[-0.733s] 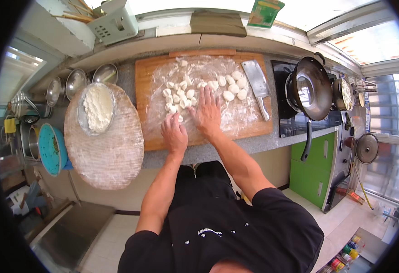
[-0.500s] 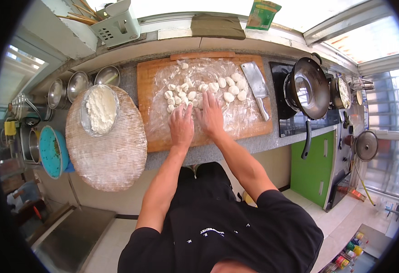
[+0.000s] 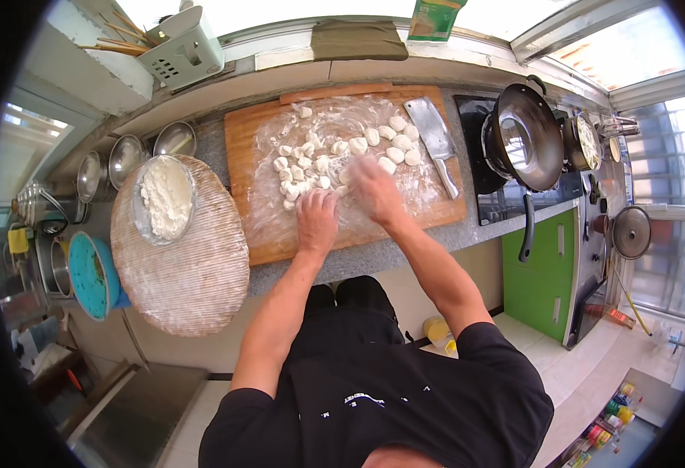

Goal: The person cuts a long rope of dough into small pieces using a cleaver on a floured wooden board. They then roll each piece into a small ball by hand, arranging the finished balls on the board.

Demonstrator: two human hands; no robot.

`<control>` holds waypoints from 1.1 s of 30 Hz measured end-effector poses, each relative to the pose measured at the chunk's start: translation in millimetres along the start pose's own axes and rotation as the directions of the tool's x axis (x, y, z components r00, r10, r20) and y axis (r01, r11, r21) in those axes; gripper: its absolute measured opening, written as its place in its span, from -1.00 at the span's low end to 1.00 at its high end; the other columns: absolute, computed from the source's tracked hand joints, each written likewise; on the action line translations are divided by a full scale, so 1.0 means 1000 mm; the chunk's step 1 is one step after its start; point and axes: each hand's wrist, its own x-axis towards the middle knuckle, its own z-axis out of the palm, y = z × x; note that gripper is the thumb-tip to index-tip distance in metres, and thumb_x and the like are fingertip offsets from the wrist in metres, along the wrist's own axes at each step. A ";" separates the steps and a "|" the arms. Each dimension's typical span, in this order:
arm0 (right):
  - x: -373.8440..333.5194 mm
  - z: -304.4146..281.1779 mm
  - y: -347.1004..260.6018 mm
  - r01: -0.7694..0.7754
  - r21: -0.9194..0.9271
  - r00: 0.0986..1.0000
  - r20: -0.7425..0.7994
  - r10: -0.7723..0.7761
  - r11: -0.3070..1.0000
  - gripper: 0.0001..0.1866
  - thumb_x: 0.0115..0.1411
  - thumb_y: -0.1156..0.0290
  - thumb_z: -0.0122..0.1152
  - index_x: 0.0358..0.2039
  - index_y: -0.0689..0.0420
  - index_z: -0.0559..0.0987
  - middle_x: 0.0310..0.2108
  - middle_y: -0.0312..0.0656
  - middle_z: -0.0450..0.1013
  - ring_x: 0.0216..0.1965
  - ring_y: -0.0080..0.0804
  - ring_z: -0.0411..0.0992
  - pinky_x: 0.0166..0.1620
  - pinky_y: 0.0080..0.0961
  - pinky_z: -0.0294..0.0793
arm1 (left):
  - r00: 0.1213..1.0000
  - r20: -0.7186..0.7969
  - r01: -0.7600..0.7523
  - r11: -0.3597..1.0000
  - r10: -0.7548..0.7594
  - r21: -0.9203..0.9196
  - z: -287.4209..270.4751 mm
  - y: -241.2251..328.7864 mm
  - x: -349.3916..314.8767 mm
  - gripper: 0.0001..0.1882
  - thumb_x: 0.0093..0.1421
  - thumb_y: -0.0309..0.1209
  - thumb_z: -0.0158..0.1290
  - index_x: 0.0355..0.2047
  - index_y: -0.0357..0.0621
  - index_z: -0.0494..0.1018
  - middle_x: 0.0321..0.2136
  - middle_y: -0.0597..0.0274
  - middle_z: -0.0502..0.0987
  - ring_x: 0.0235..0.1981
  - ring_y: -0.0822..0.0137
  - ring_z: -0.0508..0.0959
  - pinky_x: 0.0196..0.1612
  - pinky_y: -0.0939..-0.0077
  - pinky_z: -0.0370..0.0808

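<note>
A floured wooden board [image 3: 250, 238] lies before me with many small dough pieces [image 3: 298, 173] clustered left of its middle. Rounder, flattened dough discs [image 3: 396, 140] sit toward the right. My left hand [image 3: 317, 220] rests at the near edge of the cluster, fingers slightly bent and a little apart, tips by the nearest pieces. Just to its right, my right hand [image 3: 377, 191] is over the board below the discs. Motion smears its fingers, so whether it holds a piece is hidden. A cleaver [image 3: 430, 129] lies along the board's right side.
At left, a round slatted tray [image 3: 179, 273] bears a bowl of flour [image 3: 165, 199]. Beside it are a turquoise basin [image 3: 93, 274] and metal bowls [image 3: 127, 157]. A wok [image 3: 526, 140] sits on the stove at right, its handle [image 3: 527, 226] sticking out toward me.
My right hand has shifted right and slightly nearer, away from the dough it was over, and is now blurred. My left hand's fingers look more bent. The view has shifted slightly.
</note>
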 end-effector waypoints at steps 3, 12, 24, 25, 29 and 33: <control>-0.018 0.000 0.002 0.143 0.026 0.980 0.137 -0.145 0.989 -0.57 0.40 0.39 0.14 0.25 0.14 0.58 0.37 -0.01 0.44 0.39 0.05 0.38 0.41 -0.12 0.37 | 0.998 -0.036 0.049 0.999 -0.049 -0.018 0.000 0.004 0.004 -0.71 0.27 -0.45 0.17 0.01 0.01 0.64 0.00 0.19 0.53 0.19 0.08 0.48 0.31 0.03 0.37; -0.001 -0.017 0.002 -0.105 -0.126 0.994 -0.048 0.100 0.986 -0.51 0.37 0.37 0.12 0.28 0.18 0.55 0.42 0.05 0.36 0.47 0.11 0.25 0.45 -0.02 0.26 | 0.998 -0.005 -0.055 0.998 0.055 -0.021 -0.003 -0.007 -0.006 -0.68 0.19 -0.52 0.19 -0.05 0.00 0.69 -0.01 0.21 0.56 0.17 0.06 0.50 0.31 0.03 0.38; 0.030 0.056 -0.059 -0.238 -0.216 0.960 0.095 0.263 0.947 -0.01 0.43 -0.24 0.00 0.60 0.20 0.04 0.64 0.12 -0.14 0.62 0.07 -0.11 0.61 0.10 -0.25 | 0.969 -0.056 0.240 0.971 -0.239 -0.004 -0.014 -0.008 -0.027 -0.63 0.16 -0.50 0.21 0.01 -0.11 0.64 0.03 0.11 0.58 0.19 0.04 0.51 0.33 -0.02 0.36; 0.034 0.055 -0.062 -0.225 -0.216 0.966 0.081 0.247 0.950 -0.01 0.43 -0.25 0.00 0.60 0.20 0.04 0.64 0.12 -0.13 0.63 0.06 -0.12 0.61 0.10 -0.25 | 0.966 -0.065 0.253 0.967 -0.252 0.015 -0.015 -0.008 -0.025 -0.63 0.17 -0.49 0.21 0.02 -0.12 0.63 0.03 0.11 0.58 0.20 0.04 0.51 0.34 -0.02 0.35; 0.036 0.053 -0.027 -0.369 0.255 0.927 0.033 0.373 0.894 -0.13 0.51 -0.13 -0.11 0.59 0.23 0.07 0.60 0.18 -0.03 0.60 0.11 -0.05 0.61 -0.08 -0.12 | 0.969 -0.064 0.240 0.971 -0.238 0.023 -0.012 -0.005 -0.012 -0.65 0.20 -0.44 0.23 0.02 -0.11 0.63 0.06 0.14 0.57 0.20 0.06 0.50 0.36 0.01 0.33; 0.000 0.024 -0.018 -0.372 0.312 0.927 0.068 0.370 0.874 -0.29 0.51 0.15 0.06 0.54 0.19 0.20 0.53 0.14 0.15 0.56 0.05 0.08 0.58 -0.14 0.03 | 0.946 -0.002 0.325 0.944 -0.325 0.053 -0.017 -0.010 -0.012 -0.71 0.23 -0.39 0.25 -0.04 -0.10 0.63 0.05 0.14 0.58 0.18 0.06 0.50 0.38 0.02 0.29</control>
